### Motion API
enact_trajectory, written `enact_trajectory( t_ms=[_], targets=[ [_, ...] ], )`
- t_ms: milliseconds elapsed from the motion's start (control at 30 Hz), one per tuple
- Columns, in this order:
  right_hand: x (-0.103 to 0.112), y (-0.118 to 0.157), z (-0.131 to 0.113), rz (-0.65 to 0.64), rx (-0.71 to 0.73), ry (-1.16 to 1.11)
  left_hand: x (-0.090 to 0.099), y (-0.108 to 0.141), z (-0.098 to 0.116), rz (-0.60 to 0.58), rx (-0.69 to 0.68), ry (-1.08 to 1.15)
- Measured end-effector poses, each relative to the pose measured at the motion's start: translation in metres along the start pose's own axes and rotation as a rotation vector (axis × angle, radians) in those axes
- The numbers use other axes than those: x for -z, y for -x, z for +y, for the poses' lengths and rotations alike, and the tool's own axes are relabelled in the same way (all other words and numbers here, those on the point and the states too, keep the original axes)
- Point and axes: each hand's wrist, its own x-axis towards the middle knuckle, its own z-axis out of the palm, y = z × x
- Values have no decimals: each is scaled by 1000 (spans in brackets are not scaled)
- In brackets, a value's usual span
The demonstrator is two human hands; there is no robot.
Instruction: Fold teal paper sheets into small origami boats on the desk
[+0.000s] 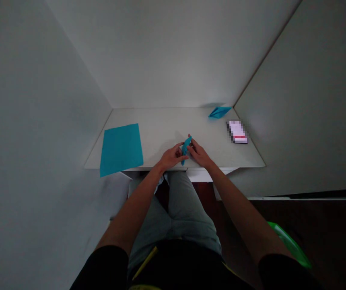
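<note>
Near the front edge of the white table, a small piece of folded blue paper [186, 147] stands tilted between my two hands. My left hand [172, 157] grips it from the left, thumb low on the near end and fingers behind. On the right side, my right hand [198, 153] pinches its far part, with a fingertip showing past the top. The palms hide some of the folds. A flat blue sheet of paper [121, 150] lies to the left, its near corner hanging over the table edge. At the back right sits a folded blue paper shape [219, 112], pointed at both ends.
A phone [237, 132] with a lit, blurred screen lies on the right of the white table [161, 121]. Walls [173, 52] close in the table at the back and both sides. Something green [290, 243] is on the dark floor, lower right.
</note>
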Motion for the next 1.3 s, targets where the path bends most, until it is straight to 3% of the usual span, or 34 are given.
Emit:
enact_trajectory(
  t_ms=[600, 1300],
  targets=[
    [0, 0, 3, 19, -3, -40, 11, -7, -9, -122, -24, 186],
    [-2, -3, 7, 12, -1, -36, 4, -6, -7, -37, 7, 154]
  ],
)
